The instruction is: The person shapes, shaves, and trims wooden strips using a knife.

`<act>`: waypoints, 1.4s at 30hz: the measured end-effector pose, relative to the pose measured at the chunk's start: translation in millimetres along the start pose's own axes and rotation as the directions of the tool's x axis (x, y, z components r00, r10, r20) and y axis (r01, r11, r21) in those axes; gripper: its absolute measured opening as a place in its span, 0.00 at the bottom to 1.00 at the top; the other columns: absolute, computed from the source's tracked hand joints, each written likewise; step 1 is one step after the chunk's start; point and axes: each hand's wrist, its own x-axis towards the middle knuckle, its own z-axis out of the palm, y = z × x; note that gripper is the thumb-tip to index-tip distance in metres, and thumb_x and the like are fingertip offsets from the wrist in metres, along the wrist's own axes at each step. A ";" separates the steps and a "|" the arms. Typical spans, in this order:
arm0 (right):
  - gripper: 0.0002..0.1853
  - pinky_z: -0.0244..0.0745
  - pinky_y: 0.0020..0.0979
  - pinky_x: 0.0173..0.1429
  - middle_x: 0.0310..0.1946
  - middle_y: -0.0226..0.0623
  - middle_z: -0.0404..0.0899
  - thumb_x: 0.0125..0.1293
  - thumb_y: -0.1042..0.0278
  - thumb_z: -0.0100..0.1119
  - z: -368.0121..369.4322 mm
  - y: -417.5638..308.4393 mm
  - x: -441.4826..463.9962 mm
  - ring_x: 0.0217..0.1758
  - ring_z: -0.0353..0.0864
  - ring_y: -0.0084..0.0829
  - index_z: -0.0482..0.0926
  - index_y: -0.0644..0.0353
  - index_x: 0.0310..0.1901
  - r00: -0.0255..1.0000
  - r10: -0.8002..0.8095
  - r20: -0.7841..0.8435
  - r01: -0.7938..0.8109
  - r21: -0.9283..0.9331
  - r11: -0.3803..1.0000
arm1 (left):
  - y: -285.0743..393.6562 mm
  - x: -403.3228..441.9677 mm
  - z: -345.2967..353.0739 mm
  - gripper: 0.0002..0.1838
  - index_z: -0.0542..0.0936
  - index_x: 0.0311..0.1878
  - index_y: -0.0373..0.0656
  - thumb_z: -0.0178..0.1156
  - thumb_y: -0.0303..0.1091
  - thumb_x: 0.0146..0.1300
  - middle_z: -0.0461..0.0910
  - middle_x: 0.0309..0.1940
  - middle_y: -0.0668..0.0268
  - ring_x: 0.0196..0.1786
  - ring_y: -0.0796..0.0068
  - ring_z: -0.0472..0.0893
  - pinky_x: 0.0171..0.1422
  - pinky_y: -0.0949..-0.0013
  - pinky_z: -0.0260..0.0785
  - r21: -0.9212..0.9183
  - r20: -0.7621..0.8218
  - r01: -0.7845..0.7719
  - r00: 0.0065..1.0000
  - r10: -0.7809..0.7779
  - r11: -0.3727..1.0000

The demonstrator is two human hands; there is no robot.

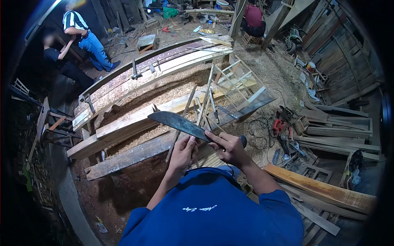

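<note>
The fingers of your right hand [230, 148] clamp the broad, dark metal knife [174, 121] by its handle, mostly hiding it, the blade angled over the long, pale wooden beam [127, 122]. Your left hand [183, 153] bends near the blade's lower edge; whether its fingers grip anything, you cannot tell. A striped-shirted person [76, 23] is cut off above.

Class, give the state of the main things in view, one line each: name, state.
Machete: unsheathed, held
Right hand: closed on the machete
Left hand: curled beside the machete; contents unclear
Far planks: littered with shavings
Hammer: lying on the far planks
Slatted frame: assembled, with open gaps
</note>
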 end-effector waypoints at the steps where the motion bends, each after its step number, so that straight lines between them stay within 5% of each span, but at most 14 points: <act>1: 0.30 0.75 0.40 0.31 0.24 0.34 0.71 0.66 0.69 0.69 0.6 0.2 -1.6 0.25 0.76 0.38 0.79 0.45 0.71 1.000 0.001 0.000 -0.001 -0.001 1.000 | -1.5 -0.3 -0.4 0.15 0.80 0.47 0.39 0.54 0.42 0.83 0.72 0.20 0.73 0.16 0.85 0.66 0.18 0.77 0.55 0.000 0.001 0.001 1.000 -0.001 1.000; 4: 0.30 0.75 0.40 0.30 0.24 0.33 0.71 0.66 0.68 0.69 -1.2 4.1 -3.5 0.25 0.76 0.37 0.80 0.44 0.71 1.000 -0.015 -0.015 0.015 -0.003 1.000 | -6.0 2.2 -1.2 0.17 0.83 0.44 0.36 0.55 0.41 0.83 0.70 0.18 0.75 0.16 0.87 0.63 0.19 0.77 0.53 -0.040 0.009 -0.035 0.999 0.035 0.999; 6: 0.29 0.75 0.38 0.29 0.24 0.32 0.71 0.66 0.64 0.69 -11.6 14.9 -5.7 0.25 0.76 0.34 0.81 0.41 0.70 0.993 -0.118 -0.012 0.114 -0.170 0.979 | -7.4 1.1 4.4 0.18 0.84 0.42 0.35 0.56 0.40 0.82 0.67 0.17 0.77 0.16 0.88 0.60 0.20 0.76 0.50 0.088 -0.082 -0.110 0.990 0.117 0.990; 7: 0.30 0.75 0.36 0.28 0.24 0.30 0.71 0.62 0.61 0.71 -16.5 19.3 -5.0 0.25 0.76 0.32 0.82 0.38 0.69 0.989 -0.148 -0.005 0.139 -0.301 0.944 | -4.7 -0.2 6.5 0.18 0.84 0.42 0.35 0.56 0.40 0.82 0.67 0.17 0.77 0.16 0.88 0.60 0.20 0.76 0.50 0.089 -0.084 -0.106 0.990 0.114 0.990; 10: 0.30 0.71 0.37 0.26 0.21 0.30 0.69 0.62 0.62 0.72 -17.9 22.2 -0.2 0.21 0.73 0.34 0.82 0.44 0.68 0.978 -0.199 -0.055 0.172 -0.314 0.934 | 12.5 -7.1 17.0 0.18 0.83 0.41 0.34 0.55 0.39 0.83 0.64 0.16 0.78 0.17 0.89 0.57 0.21 0.75 0.47 -0.010 -0.055 0.023 0.998 -0.024 1.000; 13: 0.27 0.76 0.36 0.30 0.26 0.30 0.76 0.63 0.63 0.70 -24.5 32.4 -3.8 0.26 0.79 0.33 0.84 0.40 0.66 0.987 -0.158 0.039 0.160 -0.399 0.903 | 6.4 -5.5 13.2 0.18 0.83 0.41 0.34 0.55 0.39 0.83 0.64 0.15 0.77 0.16 0.89 0.57 0.20 0.75 0.46 -0.072 0.015 -0.007 1.000 0.008 0.997; 17: 0.07 0.80 0.37 0.34 0.30 0.43 0.85 0.71 0.69 0.62 -55.1 107.7 8.6 0.32 0.86 0.41 0.88 0.58 0.44 0.925 0.047 -0.378 -0.204 -0.386 0.900 | 3.9 -30.4 -3.1 0.18 0.83 0.41 0.34 0.55 0.40 0.83 0.64 0.15 0.77 0.15 0.88 0.58 0.19 0.75 0.45 -0.046 0.025 0.082 0.996 -0.081 0.996; 19: 0.09 0.79 0.36 0.32 0.29 0.45 0.84 0.74 0.68 0.60 -78.5 117.8 10.8 0.29 0.85 0.43 0.87 0.62 0.42 0.870 0.150 -0.470 -0.321 -0.310 0.895 | 4.3 -42.0 -8.7 0.18 0.82 0.42 0.35 0.55 0.41 0.83 0.65 0.15 0.77 0.14 0.88 0.58 0.18 0.76 0.45 -0.048 0.108 0.104 0.989 -0.099 0.993; 24: 0.11 0.77 0.37 0.28 0.28 0.42 0.84 0.73 0.71 0.60 -59.0 68.9 0.6 0.26 0.84 0.40 0.88 0.60 0.52 0.938 0.154 -0.311 -0.226 -0.211 0.951 | 4.2 -13.3 0.4 0.21 0.82 0.43 0.33 0.53 0.44 0.84 0.62 0.15 0.78 0.14 0.88 0.57 0.19 0.76 0.48 -0.127 0.004 0.120 0.993 -0.120 0.985; 29: 0.34 0.79 0.38 0.30 0.25 0.33 0.80 0.62 0.72 0.69 -14.3 26.3 -2.7 0.26 0.81 0.35 0.78 0.44 0.72 0.998 -0.057 -0.036 0.051 -0.150 0.987 | 14.6 -5.4 9.9 0.21 0.84 0.46 0.31 0.54 0.43 0.83 0.63 0.16 0.79 0.15 0.88 0.58 0.20 0.76 0.48 -0.067 0.042 0.130 0.991 -0.127 0.989; 33: 0.34 0.75 0.38 0.28 0.23 0.30 0.71 0.61 0.64 0.73 -13.7 10.6 -2.5 0.25 0.77 0.34 0.79 0.44 0.71 0.989 -0.128 0.078 0.145 -0.279 0.949 | -6.5 2.3 -1.7 0.20 0.86 0.45 0.31 0.56 0.41 0.83 0.64 0.16 0.79 0.16 0.90 0.58 0.20 0.76 0.48 -0.040 0.010 0.026 1.000 -0.026 0.999; 41: 0.31 0.77 0.37 0.31 0.25 0.31 0.75 0.63 0.64 0.71 -20.3 41.6 14.7 0.28 0.80 0.31 0.80 0.45 0.70 0.983 -0.175 0.060 0.184 -0.431 0.884 | 5.1 1.3 7.8 0.19 0.86 0.42 0.31 0.57 0.39 0.82 0.65 0.16 0.79 0.17 0.92 0.57 0.21 0.76 0.44 -0.005 -0.037 0.010 0.999 -0.010 1.000; 42: 0.30 0.78 0.37 0.31 0.26 0.32 0.78 0.64 0.66 0.70 -14.6 69.8 12.2 0.28 0.81 0.31 0.80 0.46 0.69 0.994 -0.088 -0.059 0.054 -0.436 0.898 | 3.3 -5.1 5.5 0.19 0.86 0.42 0.31 0.57 0.39 0.82 0.65 0.16 0.79 0.17 0.92 0.57 0.21 0.76 0.44 -0.004 -0.043 0.009 0.999 -0.009 1.000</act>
